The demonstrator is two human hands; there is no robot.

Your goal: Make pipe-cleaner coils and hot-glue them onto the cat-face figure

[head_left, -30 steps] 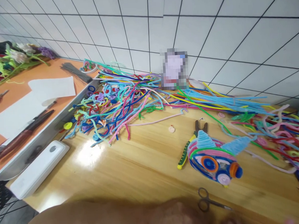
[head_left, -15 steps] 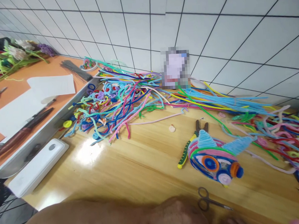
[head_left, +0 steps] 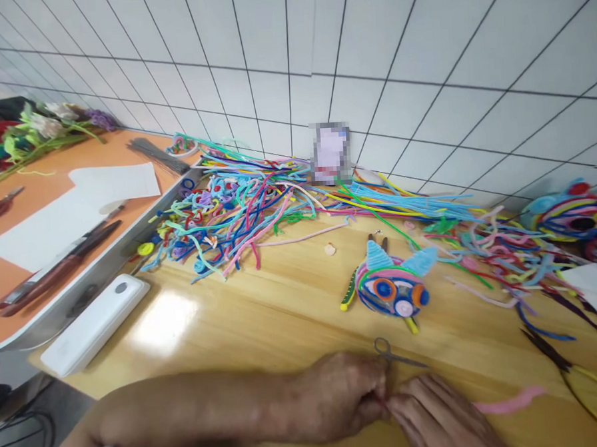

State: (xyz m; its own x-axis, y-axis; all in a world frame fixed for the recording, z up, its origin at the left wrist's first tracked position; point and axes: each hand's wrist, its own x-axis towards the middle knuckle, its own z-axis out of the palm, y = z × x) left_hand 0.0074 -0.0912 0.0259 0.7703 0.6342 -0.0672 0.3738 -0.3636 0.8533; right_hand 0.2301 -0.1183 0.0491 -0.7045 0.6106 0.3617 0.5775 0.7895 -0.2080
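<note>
My left hand (head_left: 337,395) is closed in a pinch near the front of the wooden table. Its fingertips meet those of my right hand (head_left: 436,413), which is closed too. A fuzzy pink pipe cleaner (head_left: 512,400) sticks out to the right from behind my right hand, and a speck of pink shows where the fingertips meet; the part inside the fingers is hidden. Just beyond my hands lie small scissors (head_left: 403,358). Farther back sits a pipe-cleaner animal head (head_left: 389,289) with blue ears and an orange-ringed eye, against green-and-yellow pliers (head_left: 349,291).
Loose pipe cleaners (head_left: 247,206) are heaped along the tiled wall, beside a blurred phone-like device (head_left: 331,154). Yellow-handled pliers (head_left: 569,369) lie at right, below a second animal head (head_left: 575,215). A white oblong case (head_left: 96,324) lies left, near an orange surface (head_left: 99,150).
The view has tilted and shifted right, so both hands, the pink pipe cleaner and the second animal head now show. Before, mostly the left forearm and wrist were in sight.
</note>
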